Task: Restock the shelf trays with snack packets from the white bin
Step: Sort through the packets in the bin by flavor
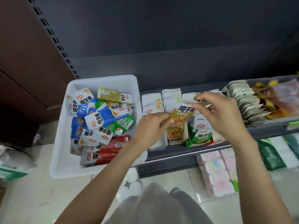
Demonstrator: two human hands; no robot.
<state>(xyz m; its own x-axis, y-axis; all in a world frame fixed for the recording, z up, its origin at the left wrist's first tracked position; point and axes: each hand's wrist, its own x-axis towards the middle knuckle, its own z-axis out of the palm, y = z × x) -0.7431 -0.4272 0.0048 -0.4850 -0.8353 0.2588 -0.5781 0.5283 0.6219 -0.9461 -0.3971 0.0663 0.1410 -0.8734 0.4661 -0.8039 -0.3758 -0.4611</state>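
Note:
A gold and white snack packet (180, 113) is held flat above the shelf trays by both hands. My left hand (150, 126) pinches its lower gold end and my right hand (221, 113) pinches its upper white end. Under it stands a small white tray (186, 135) with gold packets upright in it. Beside that, a green tray (200, 139) holds green packets. The white bin (63, 159) sits at the left end of the shelf, piled with several blue, green, gold and red packets.
Rows of white packets (152, 102) stand upright behind the trays. A grey tray (267, 125) of other packets lies to the right. Below the shelf (171, 160) are pastel packs, green bags and white cups on the pale floor. A slotted upright rises behind the bin.

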